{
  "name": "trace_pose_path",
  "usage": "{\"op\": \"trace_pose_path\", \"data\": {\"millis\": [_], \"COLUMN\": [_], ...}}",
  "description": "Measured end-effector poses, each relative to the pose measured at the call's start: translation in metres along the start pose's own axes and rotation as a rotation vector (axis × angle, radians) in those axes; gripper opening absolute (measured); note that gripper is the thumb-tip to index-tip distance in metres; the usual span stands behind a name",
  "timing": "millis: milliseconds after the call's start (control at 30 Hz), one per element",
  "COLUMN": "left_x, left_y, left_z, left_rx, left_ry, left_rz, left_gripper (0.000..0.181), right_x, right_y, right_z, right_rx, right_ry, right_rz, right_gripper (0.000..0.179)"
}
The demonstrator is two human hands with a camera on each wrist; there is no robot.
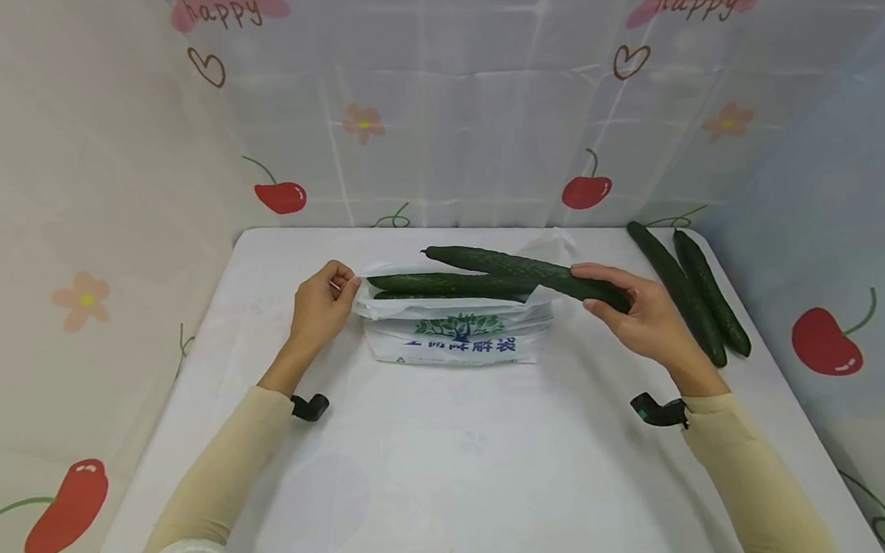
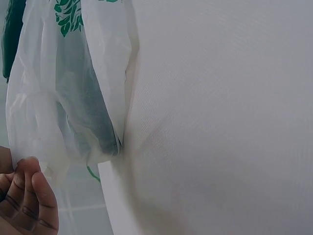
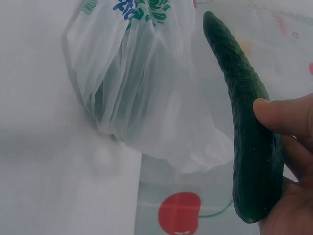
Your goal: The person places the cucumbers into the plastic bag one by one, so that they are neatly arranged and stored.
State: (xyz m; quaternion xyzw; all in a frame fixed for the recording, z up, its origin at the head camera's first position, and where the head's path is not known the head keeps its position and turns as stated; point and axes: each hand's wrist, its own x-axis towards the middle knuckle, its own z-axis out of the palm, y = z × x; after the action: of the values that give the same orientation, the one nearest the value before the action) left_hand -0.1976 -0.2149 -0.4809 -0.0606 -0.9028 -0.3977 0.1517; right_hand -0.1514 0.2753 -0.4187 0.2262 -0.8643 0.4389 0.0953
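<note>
A white plastic bag [image 1: 461, 342] with a green tree print lies on the table, its mouth spread wide. Inside it, two cucumbers [image 1: 443, 285] lie side by side. My left hand [image 1: 324, 304] pinches the left end of the bag's rim between thumb and fingers; the left wrist view shows these fingertips [image 2: 29, 166] at the thin plastic. My right hand [image 1: 643, 312] grips another cucumber [image 1: 517, 266] by its right end. That cucumber slants over the bag's opening, its far tip pointing left. In the right wrist view the held cucumber [image 3: 252, 132] appears beside the bag.
Two more cucumbers [image 1: 687, 289] lie at the right back of the white table [image 1: 453, 476]. A curtain [image 1: 465, 125] printed with cherries and flowers hangs right behind the table's back edge, and similar cloth covers both sides.
</note>
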Motion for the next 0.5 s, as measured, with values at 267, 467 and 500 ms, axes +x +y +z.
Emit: {"op": "trace_pose_path", "data": {"millis": [267,467,500], "left_x": [0.000,0.000,0.001], "left_y": [-0.001,0.000,0.000], "left_z": [0.000,0.000,-0.001], "left_rx": [-0.004,-0.008,-0.009], "left_ry": [0.002,0.002,0.004], "left_rz": [-0.008,0.002,0.002], "left_gripper": [0.015,0.016,0.016], "right_x": [0.016,0.026,0.028], "right_y": [-0.003,-0.003,-0.004], "right_z": [0.017,0.027,0.029], "right_rx": [-0.019,-0.013,-0.012], "right_ry": [-0.115,-0.176,-0.187], "right_rz": [-0.038,-0.085,-0.086], "right_gripper": [0.049,0.049,0.049]}}
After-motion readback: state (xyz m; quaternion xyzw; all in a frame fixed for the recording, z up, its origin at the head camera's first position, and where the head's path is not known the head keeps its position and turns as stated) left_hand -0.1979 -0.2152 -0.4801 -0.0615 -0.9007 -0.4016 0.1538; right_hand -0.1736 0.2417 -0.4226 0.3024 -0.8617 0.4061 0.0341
